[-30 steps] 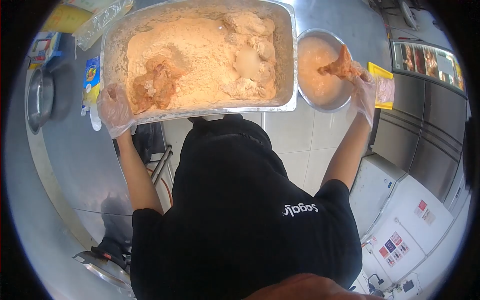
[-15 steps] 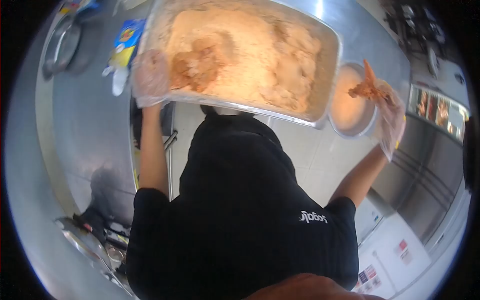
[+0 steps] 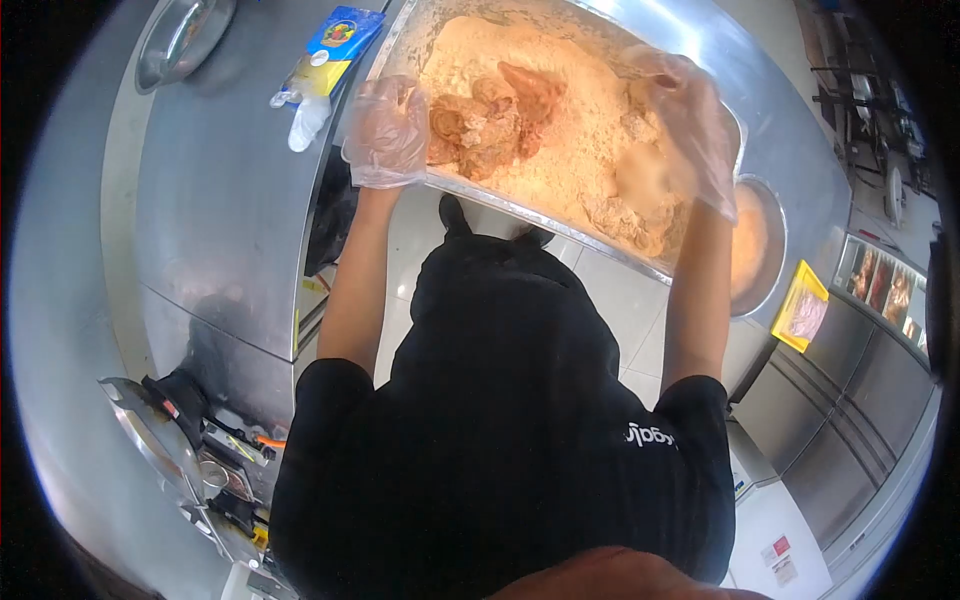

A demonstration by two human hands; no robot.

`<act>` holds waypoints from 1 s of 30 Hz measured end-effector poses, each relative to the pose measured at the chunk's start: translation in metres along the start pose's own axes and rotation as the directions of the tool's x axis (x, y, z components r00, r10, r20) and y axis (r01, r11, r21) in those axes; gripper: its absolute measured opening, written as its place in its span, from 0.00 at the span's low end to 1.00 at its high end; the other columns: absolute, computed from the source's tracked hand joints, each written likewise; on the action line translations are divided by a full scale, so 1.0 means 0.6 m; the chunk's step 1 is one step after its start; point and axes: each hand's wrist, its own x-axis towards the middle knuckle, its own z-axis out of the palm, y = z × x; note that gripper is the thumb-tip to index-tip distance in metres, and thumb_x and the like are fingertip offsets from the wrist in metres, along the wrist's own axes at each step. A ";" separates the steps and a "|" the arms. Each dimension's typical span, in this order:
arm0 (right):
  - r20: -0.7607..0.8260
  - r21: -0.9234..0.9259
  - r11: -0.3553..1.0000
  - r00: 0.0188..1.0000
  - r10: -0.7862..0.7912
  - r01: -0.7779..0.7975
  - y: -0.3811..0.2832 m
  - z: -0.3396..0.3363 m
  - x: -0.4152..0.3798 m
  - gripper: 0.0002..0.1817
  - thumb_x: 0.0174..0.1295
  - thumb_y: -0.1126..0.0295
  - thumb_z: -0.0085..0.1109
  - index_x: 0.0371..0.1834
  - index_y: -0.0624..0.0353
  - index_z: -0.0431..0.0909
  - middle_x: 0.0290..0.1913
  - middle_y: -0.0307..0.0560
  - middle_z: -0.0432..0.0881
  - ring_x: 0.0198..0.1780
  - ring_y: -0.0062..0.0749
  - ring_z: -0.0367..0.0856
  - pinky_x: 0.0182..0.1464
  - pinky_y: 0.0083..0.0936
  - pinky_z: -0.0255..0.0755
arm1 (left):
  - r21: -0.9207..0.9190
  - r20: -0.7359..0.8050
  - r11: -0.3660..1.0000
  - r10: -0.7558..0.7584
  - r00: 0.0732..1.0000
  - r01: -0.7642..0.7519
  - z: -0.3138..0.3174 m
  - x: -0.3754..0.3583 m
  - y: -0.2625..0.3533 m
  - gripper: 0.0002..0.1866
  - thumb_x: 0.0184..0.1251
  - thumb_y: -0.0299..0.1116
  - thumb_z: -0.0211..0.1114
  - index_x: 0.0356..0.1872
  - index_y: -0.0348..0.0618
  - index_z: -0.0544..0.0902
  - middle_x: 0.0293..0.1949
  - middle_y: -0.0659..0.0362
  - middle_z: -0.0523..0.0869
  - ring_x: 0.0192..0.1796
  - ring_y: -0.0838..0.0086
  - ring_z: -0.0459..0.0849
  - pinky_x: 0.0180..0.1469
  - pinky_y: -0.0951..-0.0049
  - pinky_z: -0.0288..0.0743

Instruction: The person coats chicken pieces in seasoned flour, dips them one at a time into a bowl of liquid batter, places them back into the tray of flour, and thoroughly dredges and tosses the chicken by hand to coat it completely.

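A metal tray (image 3: 560,213) holds pale orange breading flour (image 3: 585,130). Raw chicken pieces (image 3: 490,125) lie in a reddish pile toward its left side. Flour-coated pieces (image 3: 620,220) lie along the right side, partly under my right hand. My left hand (image 3: 388,132), in a clear plastic glove, is closed over the tray's near left corner, beside the raw pile. My right hand (image 3: 695,125), also gloved, hovers over the tray's right side. Motion smears its fingers and a pale patch below them. A round metal bowl (image 3: 778,250) of orange mixture stands right of the tray, partly behind my right wrist.
A blue and yellow packet (image 3: 338,45) lies on the steel counter (image 3: 220,190) left of the tray, with a metal bowl (image 3: 185,45) farther left. A yellow container (image 3: 802,308) sits at the right. Pans and utensils (image 3: 190,440) are at lower left.
My right hand has swung left from the bowl to above the tray. The chicken piece it held is no longer seen in it, and the raw pile looks larger. The view has turned.
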 end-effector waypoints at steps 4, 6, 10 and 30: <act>0.004 0.053 0.988 0.990 0.143 -0.143 0.035 -0.067 -0.023 0.14 0.64 0.66 0.59 0.49 0.57 0.87 0.39 0.40 0.84 0.40 0.25 0.78 0.45 0.25 0.72 | 0.079 0.024 0.997 -0.027 0.999 0.025 0.003 -0.004 -0.003 0.08 0.65 0.34 0.67 0.41 0.43 0.84 0.39 0.50 0.85 0.43 0.54 0.84 0.48 0.58 0.76; 0.029 0.106 0.977 0.983 0.182 -0.184 0.070 -0.095 -0.041 0.14 0.64 0.68 0.59 0.50 0.57 0.87 0.36 0.37 0.84 0.37 0.24 0.76 0.41 0.24 0.71 | 0.079 0.046 0.997 -0.009 0.999 0.005 -0.001 0.003 0.009 0.08 0.65 0.35 0.67 0.41 0.43 0.84 0.39 0.50 0.86 0.43 0.54 0.84 0.48 0.58 0.76; 0.016 -0.143 0.911 0.920 0.393 -0.387 0.139 -0.095 -0.057 0.13 0.64 0.66 0.59 0.47 0.58 0.87 0.31 0.41 0.83 0.34 0.26 0.77 0.38 0.25 0.71 | 0.088 0.114 0.995 -0.055 0.992 0.045 0.001 0.001 0.010 0.08 0.65 0.34 0.67 0.41 0.43 0.84 0.37 0.50 0.86 0.43 0.55 0.84 0.49 0.58 0.77; -0.087 -0.208 0.969 0.989 0.119 -0.135 0.184 -0.023 -0.058 0.09 0.64 0.72 0.56 0.42 0.63 0.84 0.30 0.46 0.80 0.33 0.33 0.78 0.39 0.32 0.73 | 0.167 0.058 0.985 -0.052 0.997 0.042 0.012 -0.005 -0.011 0.07 0.62 0.32 0.68 0.39 0.41 0.84 0.35 0.52 0.86 0.42 0.58 0.85 0.47 0.60 0.77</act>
